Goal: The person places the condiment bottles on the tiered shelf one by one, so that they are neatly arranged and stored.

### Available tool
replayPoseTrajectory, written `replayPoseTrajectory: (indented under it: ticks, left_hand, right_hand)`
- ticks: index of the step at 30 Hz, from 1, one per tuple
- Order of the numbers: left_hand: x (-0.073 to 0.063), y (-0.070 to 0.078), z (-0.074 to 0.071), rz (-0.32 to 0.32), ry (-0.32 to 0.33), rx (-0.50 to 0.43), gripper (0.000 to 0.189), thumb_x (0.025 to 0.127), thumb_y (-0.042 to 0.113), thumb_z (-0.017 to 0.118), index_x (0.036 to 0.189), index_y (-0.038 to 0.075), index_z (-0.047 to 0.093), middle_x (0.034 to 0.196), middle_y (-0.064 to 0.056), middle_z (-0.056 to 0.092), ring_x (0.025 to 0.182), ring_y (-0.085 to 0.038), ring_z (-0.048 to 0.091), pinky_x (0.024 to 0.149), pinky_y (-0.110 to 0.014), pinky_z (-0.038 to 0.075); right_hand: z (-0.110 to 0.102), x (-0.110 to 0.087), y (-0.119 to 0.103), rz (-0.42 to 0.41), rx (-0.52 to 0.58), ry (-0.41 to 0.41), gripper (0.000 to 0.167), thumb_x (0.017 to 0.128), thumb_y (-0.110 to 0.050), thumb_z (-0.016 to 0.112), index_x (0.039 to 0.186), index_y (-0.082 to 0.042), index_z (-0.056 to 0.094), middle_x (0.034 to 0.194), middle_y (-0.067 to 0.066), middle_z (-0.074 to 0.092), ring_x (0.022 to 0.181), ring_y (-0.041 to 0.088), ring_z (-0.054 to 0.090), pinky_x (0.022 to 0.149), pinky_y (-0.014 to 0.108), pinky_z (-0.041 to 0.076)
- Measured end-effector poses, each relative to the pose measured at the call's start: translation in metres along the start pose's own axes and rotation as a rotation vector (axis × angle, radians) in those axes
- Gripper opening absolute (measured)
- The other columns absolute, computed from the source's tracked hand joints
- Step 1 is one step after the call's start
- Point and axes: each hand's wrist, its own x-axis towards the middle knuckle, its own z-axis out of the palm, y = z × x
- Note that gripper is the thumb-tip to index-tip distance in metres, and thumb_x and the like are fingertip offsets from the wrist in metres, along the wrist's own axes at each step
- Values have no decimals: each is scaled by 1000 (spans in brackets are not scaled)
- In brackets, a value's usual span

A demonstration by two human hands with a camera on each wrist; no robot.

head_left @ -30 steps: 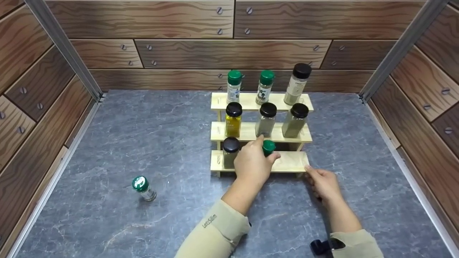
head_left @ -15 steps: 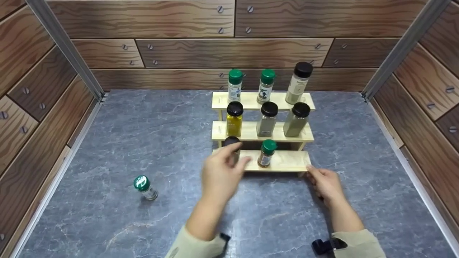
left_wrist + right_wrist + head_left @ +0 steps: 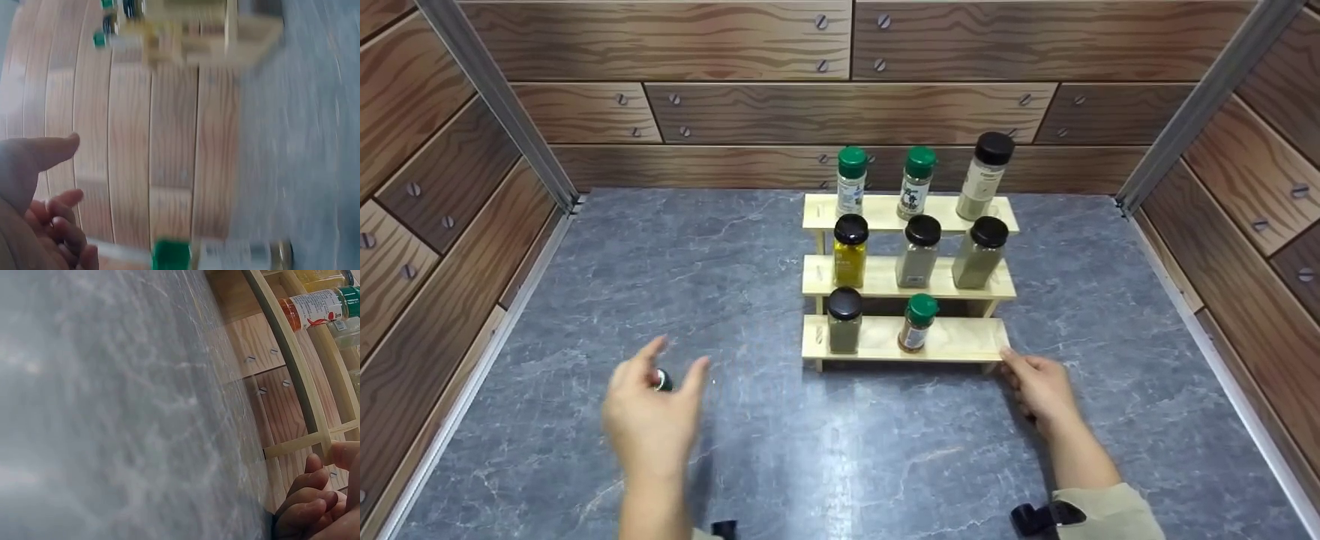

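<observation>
My left hand [image 3: 652, 416] hovers over the left part of the table, thumb and fingers spread apart with nothing between them. Mostly hidden behind it is a green-capped spice jar [image 3: 663, 380]; the left wrist view shows this jar [image 3: 236, 256] standing apart from the fingers. With thumb and fingertips, my right hand [image 3: 1042, 390] pinches the front right corner of a three-tier wooden spice rack [image 3: 967, 337]. On the lowest tier stand a black-capped jar [image 3: 844, 326] and a green-capped jar [image 3: 917, 322] with reddish contents, whose chili label [image 3: 318, 308] shows in the right wrist view.
The middle tier carries a yellow spice jar [image 3: 850, 259] and two other black-capped jars. Up on the top tier are two green-capped jars and a taller black-capped jar [image 3: 984, 176]. Wood-patterned panels [image 3: 750, 112] and metal posts [image 3: 502, 112] enclose the grey marbled table [image 3: 720, 262].
My left hand has let go of the green-capped jar on the lowest tier and moved left and nearer, over to the lone jar. The right hand stays at the rack's corner.
</observation>
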Motion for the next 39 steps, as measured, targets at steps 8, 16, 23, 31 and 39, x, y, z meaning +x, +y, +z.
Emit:
replayPoseTrajectory:
  ticks: [8,16,23,31,39]
  left_hand:
    - [10,-38,-22,-220,-230,164,75,85,39,88,142,-3,63,92,-10,54,80,-29,50,68,-44,42]
    - [9,-51,-12,-270,-254,154,68,91,33,84,144,-2,61,83,-6,51,64,-22,42,58,-39,35]
    - [10,-59,-4,-272,-245,116,60,95,29,82,143,-1,62,81,-5,51,65,-23,45,60,-40,37]
    - [5,-57,1,-263,-193,81,52,92,29,85,133,1,69,79,-4,48,66,-23,42,60,-39,33]
    - [-5,-33,7,-240,-214,-6,52,86,34,89,127,5,75,77,-3,52,66,-21,43,58,-36,35]
  right_hand:
    - [-1,2,1,16,-11,1,40,106,-37,65,81,-8,71,61,-3,52,44,7,40,41,24,36]
    - [-1,2,1,22,-3,-1,40,106,-38,65,81,-8,71,62,-4,54,46,6,41,41,24,37]
    - [0,0,0,7,3,6,39,106,-36,65,78,-9,70,62,-4,53,47,7,40,41,23,36]
    - [-1,-1,0,13,2,4,39,106,-36,65,78,-10,70,61,-4,52,46,7,40,41,23,36]
    - [0,-1,1,1,-2,7,39,106,-36,66,79,-8,70,61,-4,52,45,7,39,40,23,36]
